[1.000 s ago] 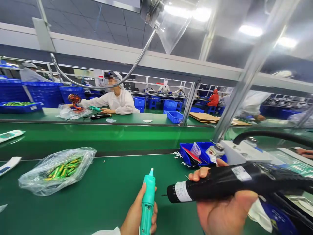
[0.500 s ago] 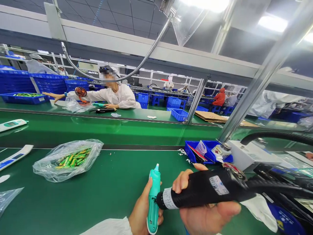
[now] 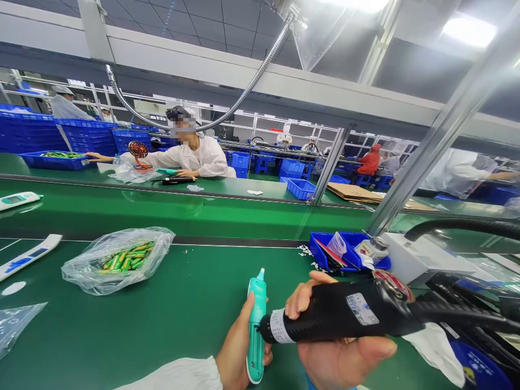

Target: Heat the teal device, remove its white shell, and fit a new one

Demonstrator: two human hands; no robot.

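Note:
My left hand (image 3: 235,346) is closed around a teal and white thermometer (image 3: 257,306), held tip up with its long open battery compartment facing me. Wrapped around a black electric screwdriver (image 3: 333,311) is my right hand (image 3: 343,360); the tool lies almost level, and a cable runs off to the right. The screwdriver's nose meets the right side of the thermometer near the middle, and the bit's end is hidden there. To the left, a clear plastic bag (image 3: 83,273) of green batteries (image 3: 128,257) lies on the green work surface (image 3: 190,309).
Blue bins (image 3: 345,265) with small parts and a jar stand at the right, near a white box (image 3: 422,257). Two white thermometers (image 3: 20,200) (image 3: 30,257) lie at the left. A metal post (image 3: 418,146) rises at the right. Across the belt sits a co-worker (image 3: 199,157).
My view has shifted slightly. Both hands keep the screwdriver against the thermometer with little visible movement. Across the belt, the co-worker's outstretched hand has reached the edge of the blue battery tray.

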